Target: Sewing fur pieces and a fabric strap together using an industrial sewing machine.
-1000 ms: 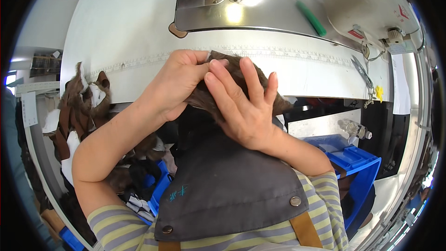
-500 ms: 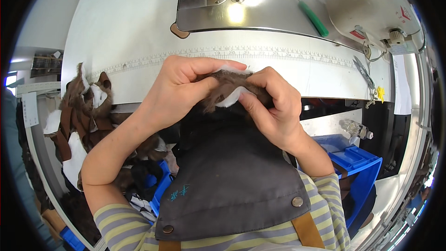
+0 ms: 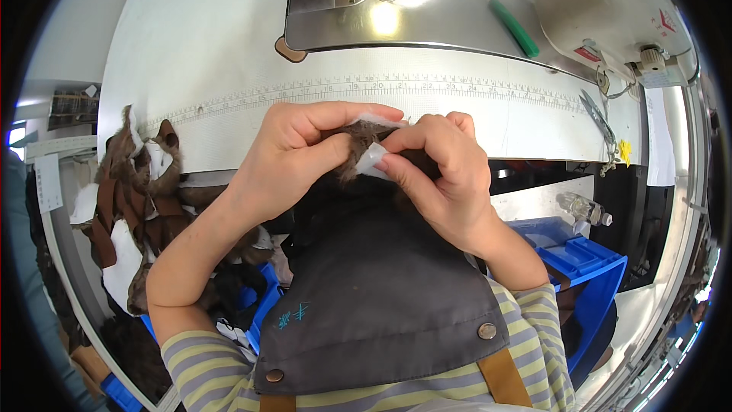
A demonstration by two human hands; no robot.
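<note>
A small piece of brown fur with white backing [image 3: 370, 160] is held up between my hands, in front of the table's near edge. My left hand [image 3: 284, 154] grips its left side between thumb and fingers, with the index finger stretched along the top. On the other side, my right hand [image 3: 450, 172] pinches the white edge between thumb and index finger. That edge is folded outward over the brown fur. The far part of the piece is hidden behind my right-hand fingers.
Beyond my hands is a sewing machine [image 3: 324, 27]. A green-handled pointed tool [image 3: 512, 27] lies on its bed, and metal snips [image 3: 598, 118] lie at right. Brown fur pieces [image 3: 156, 206] hang at the left edge. A blue bin [image 3: 583, 259] and plastic bottle [image 3: 583, 208] are at lower right.
My right hand has shifted left along the fur piece, closer to my left hand. Its thumb and index finger now pinch the white edge further left.
</note>
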